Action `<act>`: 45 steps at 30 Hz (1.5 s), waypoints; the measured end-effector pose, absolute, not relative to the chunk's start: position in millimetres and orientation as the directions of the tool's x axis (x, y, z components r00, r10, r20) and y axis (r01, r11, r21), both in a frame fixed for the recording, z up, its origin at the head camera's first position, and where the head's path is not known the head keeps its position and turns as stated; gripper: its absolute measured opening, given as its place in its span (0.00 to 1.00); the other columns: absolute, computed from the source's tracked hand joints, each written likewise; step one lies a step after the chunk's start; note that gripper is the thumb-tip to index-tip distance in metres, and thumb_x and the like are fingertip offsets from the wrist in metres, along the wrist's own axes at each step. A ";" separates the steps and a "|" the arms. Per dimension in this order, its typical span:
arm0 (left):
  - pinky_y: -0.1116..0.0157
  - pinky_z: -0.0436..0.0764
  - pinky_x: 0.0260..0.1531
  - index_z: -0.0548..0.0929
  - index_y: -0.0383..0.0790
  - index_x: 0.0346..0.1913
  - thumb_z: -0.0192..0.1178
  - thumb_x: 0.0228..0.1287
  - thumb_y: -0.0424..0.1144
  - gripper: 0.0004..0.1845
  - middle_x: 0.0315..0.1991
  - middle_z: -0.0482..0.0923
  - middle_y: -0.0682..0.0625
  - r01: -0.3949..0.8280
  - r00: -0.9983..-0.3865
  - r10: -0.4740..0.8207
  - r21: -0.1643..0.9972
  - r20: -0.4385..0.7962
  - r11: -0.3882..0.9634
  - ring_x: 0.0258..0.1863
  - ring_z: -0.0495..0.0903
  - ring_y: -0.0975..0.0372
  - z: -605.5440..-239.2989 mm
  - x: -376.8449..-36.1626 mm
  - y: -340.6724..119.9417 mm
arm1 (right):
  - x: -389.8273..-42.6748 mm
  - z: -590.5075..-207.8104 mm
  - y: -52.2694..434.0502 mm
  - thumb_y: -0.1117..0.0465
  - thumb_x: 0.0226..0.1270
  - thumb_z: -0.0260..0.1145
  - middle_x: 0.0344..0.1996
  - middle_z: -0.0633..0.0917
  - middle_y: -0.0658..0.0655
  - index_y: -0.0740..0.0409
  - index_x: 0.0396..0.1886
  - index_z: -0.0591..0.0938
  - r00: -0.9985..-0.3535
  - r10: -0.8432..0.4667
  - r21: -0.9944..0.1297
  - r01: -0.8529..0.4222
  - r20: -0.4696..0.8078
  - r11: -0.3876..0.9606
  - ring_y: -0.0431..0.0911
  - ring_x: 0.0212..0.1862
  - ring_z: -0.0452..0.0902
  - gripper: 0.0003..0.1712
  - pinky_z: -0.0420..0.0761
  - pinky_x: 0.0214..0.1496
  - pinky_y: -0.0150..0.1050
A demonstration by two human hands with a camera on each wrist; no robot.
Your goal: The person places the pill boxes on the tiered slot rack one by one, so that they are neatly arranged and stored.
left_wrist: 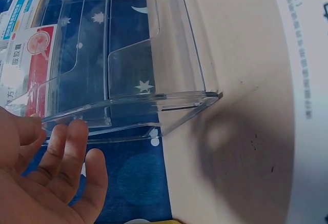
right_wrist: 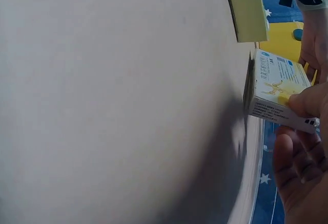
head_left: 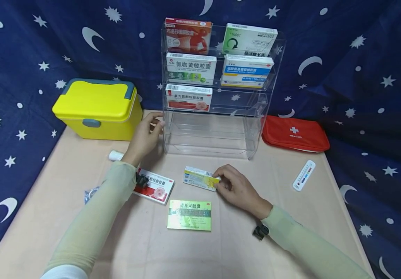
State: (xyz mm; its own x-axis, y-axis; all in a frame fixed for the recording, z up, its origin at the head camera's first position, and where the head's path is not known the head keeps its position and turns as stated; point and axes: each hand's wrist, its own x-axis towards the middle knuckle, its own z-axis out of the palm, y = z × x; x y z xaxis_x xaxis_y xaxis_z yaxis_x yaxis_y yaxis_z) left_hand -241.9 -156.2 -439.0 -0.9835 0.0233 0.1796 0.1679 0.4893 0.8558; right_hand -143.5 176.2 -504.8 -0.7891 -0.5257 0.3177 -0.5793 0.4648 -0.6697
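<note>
here the right hand point(head_left: 237, 188) pinches one end of a small yellow-and-white box point(head_left: 200, 178), thumb and fingers curled round it; the box lies on the counter point(head_left: 291, 217), just in front of the clear rack point(head_left: 256, 116). in the right wrist view the same box point(right_wrist: 277, 88) rests against the counter with the fingertips point(right_wrist: 307, 101) on its face.

the left hand point(head_left: 144, 137) rests against the rack's left edge, fingers straight and relaxed, holding nothing. the left wrist view shows those fingers point(left_wrist: 66, 147) touching the rack's clear wall point(left_wrist: 128, 106).

the rack is a tiered acrylic stand. its top tier holds a red-orange box point(head_left: 187, 35) on the left and a green-and-white box point(head_left: 249, 38) on the right. the second tier holds a white-and-green box point(head_left: 191, 68) beside a blue-banded box point(head_left: 247, 70). the third tier holds one red-and-white box point(head_left: 188, 97) on the left. the lowest tier shows only clear plastic.

on the counter, a green box point(head_left: 189, 215) lies flat near the front, and a red-white box point(head_left: 155, 186) lies partly under the left forearm. a small white tube point(head_left: 115, 155) lies just beside the left wrist.

a yellow case point(head_left: 97, 110), lid shut, stands left of the rack. a red first-aid pouch point(head_left: 294, 133) lies to the rack's right, closed. a thermometer strip point(head_left: 304, 175) lies near the counter's right edge.
</note>
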 end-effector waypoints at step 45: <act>0.55 0.78 0.41 0.73 0.43 0.68 0.54 0.79 0.44 0.20 0.47 0.80 0.44 0.152 -0.987 0.027 0.852 0.161 0.502 0.39 0.82 0.53 -439.9 -242.3 -158.3 | -289.3 -334.9 234.7 0.60 0.71 0.67 0.57 0.84 0.56 0.55 0.53 0.87 -0.829 -0.311 -0.223 -0.450 0.465 0.865 0.55 0.42 0.68 0.14 0.62 0.39 0.45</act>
